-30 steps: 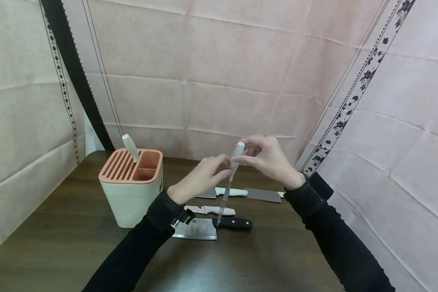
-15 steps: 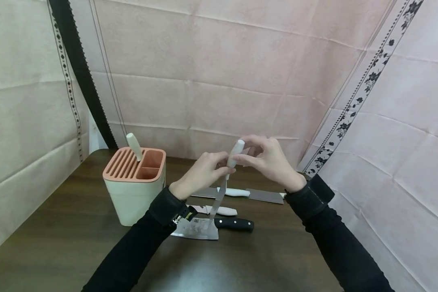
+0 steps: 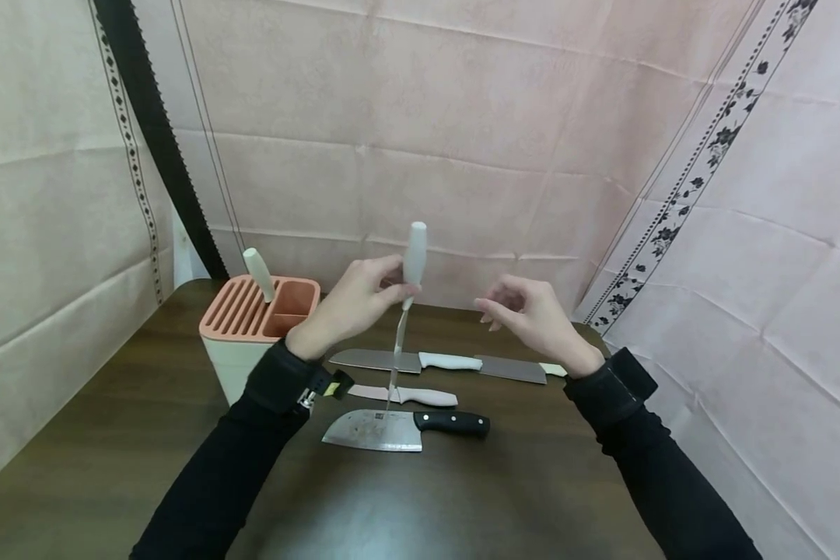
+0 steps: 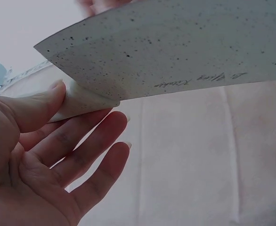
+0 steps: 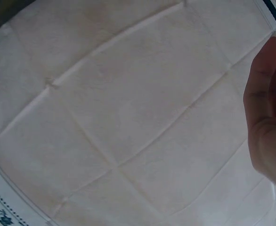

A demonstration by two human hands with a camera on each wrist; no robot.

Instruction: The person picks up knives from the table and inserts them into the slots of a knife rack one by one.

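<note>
At 2 o'clock from the left hand [image 3: 350,303], which pinches its handle, the knife [image 3: 414,255] points blade to 6; the right hand [image 3: 530,313], loosely curled and holding nothing, is apart at 3, the block [image 3: 232,365] at 8.

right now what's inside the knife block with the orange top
A pale handle sticks up from a slot in the knife block; whatever it belongs to below is hidden by the walls. The bottoms of the slots and compartments can't be made out.
</note>
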